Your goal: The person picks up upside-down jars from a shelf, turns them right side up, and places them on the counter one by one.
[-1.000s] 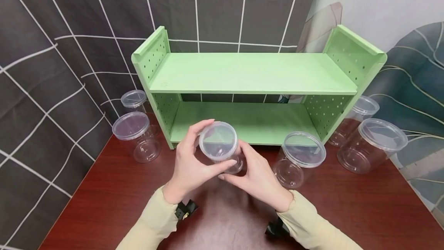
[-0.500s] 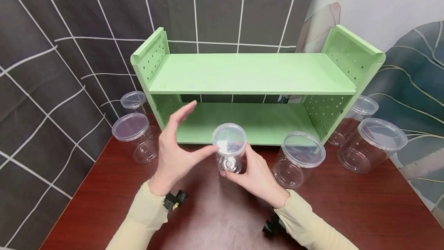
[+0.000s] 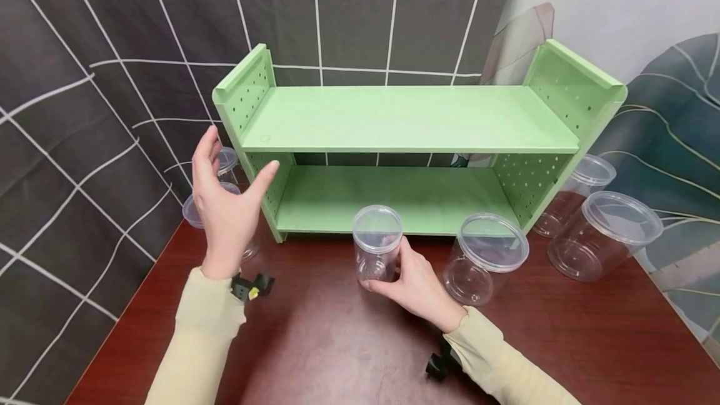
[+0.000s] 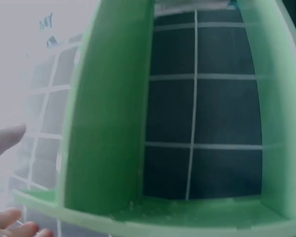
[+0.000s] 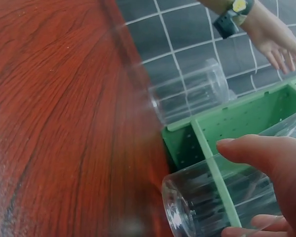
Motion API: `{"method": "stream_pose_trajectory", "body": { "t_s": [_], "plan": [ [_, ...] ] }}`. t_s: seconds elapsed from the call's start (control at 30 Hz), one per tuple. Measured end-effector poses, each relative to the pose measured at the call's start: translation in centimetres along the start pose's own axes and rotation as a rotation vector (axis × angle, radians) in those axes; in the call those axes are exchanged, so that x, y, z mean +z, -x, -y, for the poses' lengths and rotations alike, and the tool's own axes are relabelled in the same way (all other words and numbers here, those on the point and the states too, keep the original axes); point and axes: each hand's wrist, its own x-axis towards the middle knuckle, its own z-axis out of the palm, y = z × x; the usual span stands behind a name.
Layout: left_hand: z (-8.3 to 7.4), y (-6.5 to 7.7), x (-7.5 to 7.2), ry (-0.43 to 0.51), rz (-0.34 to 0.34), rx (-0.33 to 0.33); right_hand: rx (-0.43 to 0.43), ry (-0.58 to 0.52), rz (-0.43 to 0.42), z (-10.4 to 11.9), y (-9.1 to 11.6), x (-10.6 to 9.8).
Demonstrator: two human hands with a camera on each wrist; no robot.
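My right hand (image 3: 419, 283) grips a clear, lidded plastic jar (image 3: 377, 236) low on its side, thumb in front, before the green shelf (image 3: 413, 117). In the right wrist view the same jar (image 5: 222, 197) lies across the lower right, with the thumb and fingers around it. My left hand (image 3: 225, 214) is raised at the shelf's left end, thumb and fingers spread with nothing between them. It partly covers two more lidded jars, a front one (image 3: 194, 212) and a back one (image 3: 227, 160). The left wrist view has the shelf filling most of it.
Right of the held jar stands another lidded jar (image 3: 489, 255). Two more, a large one (image 3: 613, 230) and one behind it (image 3: 590, 174), stand at the shelf's right end. The dark red table (image 3: 332, 342) meets a grid-patterned backdrop (image 3: 360, 24).
My left hand has let go of the jar and moved left and up to the shelf's left end. The right hand keeps its grip; the jar has shifted slightly right and down.
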Motion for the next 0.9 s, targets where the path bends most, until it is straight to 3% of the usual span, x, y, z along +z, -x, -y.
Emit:
{"method": "stream_pose_trajectory", "body": {
  "t_s": [0.1,0.23,0.57,0.73,0.9],
  "plan": [
    [2.1,-1.3,0.1,0.020,0.030,-0.072,0.020,0.010,0.015,-0.3,0.0,0.2],
    [3.3,-2.5,0.5,0.056,0.042,-0.118,0.016,0.032,0.023,-0.7,0.0,0.5],
    [3.7,-3.7,1.4,-0.004,-0.087,-0.091,0.032,-0.008,0.041,-0.9,-0.7,1.1],
    [3.9,-3.9,1.5,-0.006,-0.100,-0.101,0.040,-0.027,0.061,-0.8,-1.2,1.4],
    [3.4,-3.8,1.3,0.008,-0.087,-0.102,-0.015,-0.037,0.072,-0.7,-1.2,1.1]
  ]
}}
